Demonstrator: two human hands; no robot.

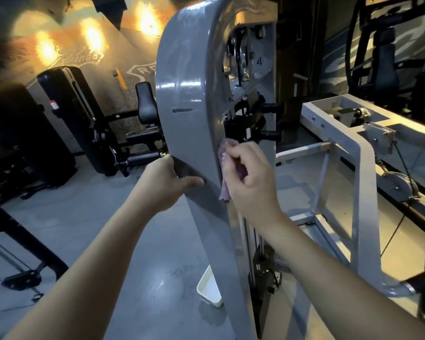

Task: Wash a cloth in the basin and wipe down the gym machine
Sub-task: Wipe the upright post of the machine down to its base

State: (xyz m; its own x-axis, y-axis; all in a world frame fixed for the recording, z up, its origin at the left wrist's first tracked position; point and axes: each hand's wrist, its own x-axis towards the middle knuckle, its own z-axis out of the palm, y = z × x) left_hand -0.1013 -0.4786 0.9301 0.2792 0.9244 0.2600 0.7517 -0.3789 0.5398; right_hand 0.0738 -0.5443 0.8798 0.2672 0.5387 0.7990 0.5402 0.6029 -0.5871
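Our purple cloth (225, 168) is bunched in the right hand (249, 179), fingers curled round it, and pressed against the inner edge of the grey shroud (192, 77) of the gym machine, just below the black adjustment knobs (270, 121). The left hand (168, 179) grips the shroud's outer edge, thumb laid across the face, steadying the panel. Down on the floor, partly hidden behind the shroud's foot, sits the white basin (207, 288), with a damp patch on the concrete beside it. We judge the wiping to be well under way, with the long lower run of the panel likely still to do. The risk we see is the cloth's loose tail — it hangs close to the opening where guide rods and cable run, and could snag there if we sweep inward. Working downward, a careless step could also knock the basin — it stands right at the machine's base.
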